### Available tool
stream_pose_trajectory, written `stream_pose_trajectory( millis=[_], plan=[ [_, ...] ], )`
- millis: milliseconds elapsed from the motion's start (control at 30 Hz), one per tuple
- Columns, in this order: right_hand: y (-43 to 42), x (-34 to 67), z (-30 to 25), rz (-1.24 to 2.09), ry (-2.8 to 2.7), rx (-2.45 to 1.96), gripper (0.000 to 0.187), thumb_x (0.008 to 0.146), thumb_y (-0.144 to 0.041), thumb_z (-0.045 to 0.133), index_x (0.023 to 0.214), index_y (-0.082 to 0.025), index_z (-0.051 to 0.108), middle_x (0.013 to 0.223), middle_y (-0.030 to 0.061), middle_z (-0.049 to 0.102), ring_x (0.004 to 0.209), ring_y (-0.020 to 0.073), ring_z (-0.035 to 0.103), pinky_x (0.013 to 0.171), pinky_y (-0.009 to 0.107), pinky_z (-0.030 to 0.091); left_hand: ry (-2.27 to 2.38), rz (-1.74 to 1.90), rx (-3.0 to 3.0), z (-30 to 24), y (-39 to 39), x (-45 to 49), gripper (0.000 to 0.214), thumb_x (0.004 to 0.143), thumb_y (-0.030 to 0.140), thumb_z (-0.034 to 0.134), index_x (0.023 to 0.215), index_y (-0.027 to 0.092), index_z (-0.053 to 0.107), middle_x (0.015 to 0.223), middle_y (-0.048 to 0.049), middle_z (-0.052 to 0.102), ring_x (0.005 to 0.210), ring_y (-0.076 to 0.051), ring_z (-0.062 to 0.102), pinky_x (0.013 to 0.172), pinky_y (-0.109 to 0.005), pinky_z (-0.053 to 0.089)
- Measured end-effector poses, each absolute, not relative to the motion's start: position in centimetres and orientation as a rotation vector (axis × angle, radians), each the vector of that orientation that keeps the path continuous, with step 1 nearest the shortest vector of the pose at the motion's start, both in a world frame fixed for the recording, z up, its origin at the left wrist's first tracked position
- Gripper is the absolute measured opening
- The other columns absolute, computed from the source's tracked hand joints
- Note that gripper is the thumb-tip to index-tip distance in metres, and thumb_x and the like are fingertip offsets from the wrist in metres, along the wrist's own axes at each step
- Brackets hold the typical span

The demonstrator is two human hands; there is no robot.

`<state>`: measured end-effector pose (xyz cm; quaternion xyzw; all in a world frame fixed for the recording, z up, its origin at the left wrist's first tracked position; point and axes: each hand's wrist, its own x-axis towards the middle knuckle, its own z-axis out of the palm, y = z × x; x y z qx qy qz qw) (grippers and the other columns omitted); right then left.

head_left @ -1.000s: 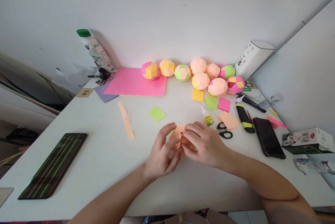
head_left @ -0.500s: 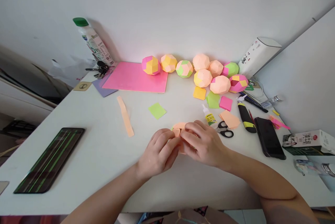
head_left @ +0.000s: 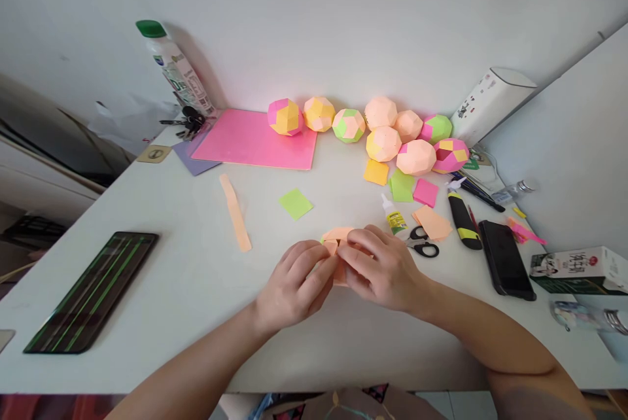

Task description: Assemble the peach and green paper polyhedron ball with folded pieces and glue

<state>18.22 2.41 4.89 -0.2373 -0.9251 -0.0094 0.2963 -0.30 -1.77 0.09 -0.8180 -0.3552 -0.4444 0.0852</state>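
Observation:
Near the front middle of the table, both my hands close around a folded peach paper piece (head_left: pixel 338 234) with a bit of green at its left edge. My left hand (head_left: pixel 300 279) pinches its left side with thumb and fingertips. On the other side, my right hand (head_left: pixel 385 268) presses the paper between thumb and fingers. Much of the piece is hidden behind the fingers. Just past my right hand lie black-handled scissors (head_left: pixel 424 249) and a small glue bottle (head_left: pixel 394 218). A green paper square (head_left: pixel 296 203) and a peach paper strip (head_left: pixel 235 212) lie flat beyond my left hand.
Several faceted paper balls (head_left: pixel 381 112) line the wall, one resting on a pink sheet (head_left: pixel 255 142). Sticky-note stacks (head_left: pixel 375 172), a utility knife (head_left: pixel 464 220), a phone (head_left: pixel 506 260) and a milk carton (head_left: pixel 579 269) occupy the right. A dark striped tray (head_left: pixel 93 292) lies left.
The view has shifted slightly. My hands keep their hold on the peach paper piece, with only small finger movement; the things on the table stay in place.

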Motion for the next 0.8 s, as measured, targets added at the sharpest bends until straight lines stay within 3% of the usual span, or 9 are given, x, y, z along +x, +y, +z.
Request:
stream_pose_trajectory(
  millis=[300,800],
  plan=[
    [2.40,18.20,4.80,-0.030,-2.463,-0.638,0.011,0.089,-0.018,0.053,0.082,-0.015,0.062,0.078,0.0053,0.055,0.067,0.0149,0.047,0.058,0.026,0.045,-1.015,-1.149,-2.344,0.12,-2.13,-0.54,0.030,0.079,-0.003,0.058,0.105,0.012,0.055,0.094,-0.0111,0.057,0.086,-0.021,0.059,0.067,-0.036,0.058],
    [2.23,18.03,4.40,-0.108,-2.424,-0.631,0.009,0.086,-0.013,0.055,0.080,-0.016,0.061,0.073,0.0037,0.058,0.064,0.0143,0.044,0.057,0.026,0.044,-1.052,-1.054,-2.298,0.70,-2.66,-0.17,0.024,0.085,-0.002,0.049,0.106,0.008,0.056,0.097,-0.0141,0.055,0.086,-0.022,0.058,0.059,-0.033,0.056]
  ],
)
